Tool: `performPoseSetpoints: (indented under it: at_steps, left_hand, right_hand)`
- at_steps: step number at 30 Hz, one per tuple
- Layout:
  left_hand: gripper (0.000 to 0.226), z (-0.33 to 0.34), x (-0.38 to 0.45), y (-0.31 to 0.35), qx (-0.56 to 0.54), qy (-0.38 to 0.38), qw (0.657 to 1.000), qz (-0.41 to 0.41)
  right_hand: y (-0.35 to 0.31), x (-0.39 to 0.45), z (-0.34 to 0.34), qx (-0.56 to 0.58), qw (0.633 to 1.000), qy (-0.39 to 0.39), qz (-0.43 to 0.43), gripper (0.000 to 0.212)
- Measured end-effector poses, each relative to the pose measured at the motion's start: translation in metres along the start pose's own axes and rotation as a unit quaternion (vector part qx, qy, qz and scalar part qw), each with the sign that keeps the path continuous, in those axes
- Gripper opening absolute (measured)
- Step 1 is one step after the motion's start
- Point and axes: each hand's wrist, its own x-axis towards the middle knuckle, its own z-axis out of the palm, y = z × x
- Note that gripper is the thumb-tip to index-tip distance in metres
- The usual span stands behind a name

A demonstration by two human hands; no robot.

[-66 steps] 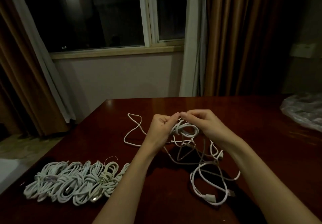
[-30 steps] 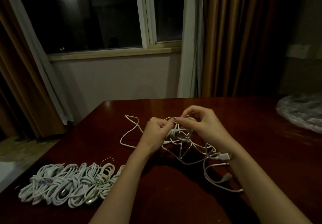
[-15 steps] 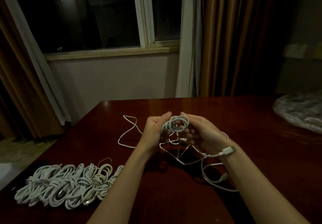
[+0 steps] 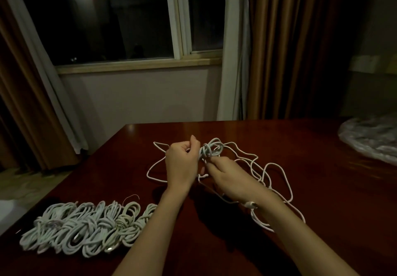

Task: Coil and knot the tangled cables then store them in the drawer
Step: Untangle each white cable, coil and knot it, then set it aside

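Note:
A small coil of white cable (image 4: pixel 211 150) is held above the dark red table (image 4: pixel 300 151). My left hand (image 4: pixel 182 164) grips the coil from the left, thumb up. Just below the coil, my right hand (image 4: pixel 227 178) pinches a strand of the same cable. Loose tangled white cables (image 4: pixel 270 177) trail right of my hands, and one loop (image 4: pixel 156 164) lies to the left. A plug end (image 4: pixel 250 205) rests by my right wrist. No drawer is in view.
A row of several coiled, knotted white cables (image 4: pixel 86 226) lies at the table's front left. A crumpled clear plastic bag (image 4: pixel 371 138) sits at the right edge. Window and curtains stand behind the table; floor shows beyond its left edge.
My right hand dropped from cupping the coil to pinching a strand beneath it. The loose cables spread farther right, and the plug end slid down near my wrist.

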Motion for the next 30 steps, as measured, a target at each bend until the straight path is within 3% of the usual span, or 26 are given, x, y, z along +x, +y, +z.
performPoseSetpoints:
  at_steps: [6,9,12,14,17,21,24,30]
  left_hand:
    - [0.059,-0.005,0.0,-0.005,0.146,-0.017,0.987,0.066]
    - [0.058,-0.007,0.001,-0.004,0.171,-0.013,0.983,0.068]
    - [0.057,-0.008,0.0,-0.002,0.189,-0.022,0.98,0.06]
    - [0.054,-0.007,0.0,-0.001,0.21,-0.029,0.976,0.058]
    - [0.048,-0.006,0.001,-0.004,0.23,-0.044,0.97,0.062]
    - [0.046,-0.007,0.002,-0.006,0.233,-0.071,0.968,0.061]
    - [0.044,-0.008,0.001,-0.003,0.216,-0.106,0.968,0.065]
    - [0.032,-0.002,-0.001,0.001,0.184,-0.173,0.965,0.069]
  right_hand:
    - [-0.001,-0.004,-0.017,-0.066,0.995,-0.069,-0.002,0.022]
    - [0.002,-0.002,-0.025,-0.053,0.998,-0.029,0.001,0.009]
    - [0.0,-0.002,-0.027,0.022,1.0,0.002,0.012,0.017]
    - [-0.004,-0.005,-0.03,0.092,0.995,-0.034,0.0,0.006]
    - [-0.007,-0.007,-0.035,0.203,0.977,-0.065,-0.01,0.024]
    - [-0.007,-0.008,-0.04,0.196,0.978,-0.072,-0.032,0.026]
    - [-0.007,-0.01,-0.04,0.159,0.986,-0.013,-0.059,0.021]
    - [-0.003,-0.009,-0.041,0.199,0.967,0.126,-0.092,0.012]
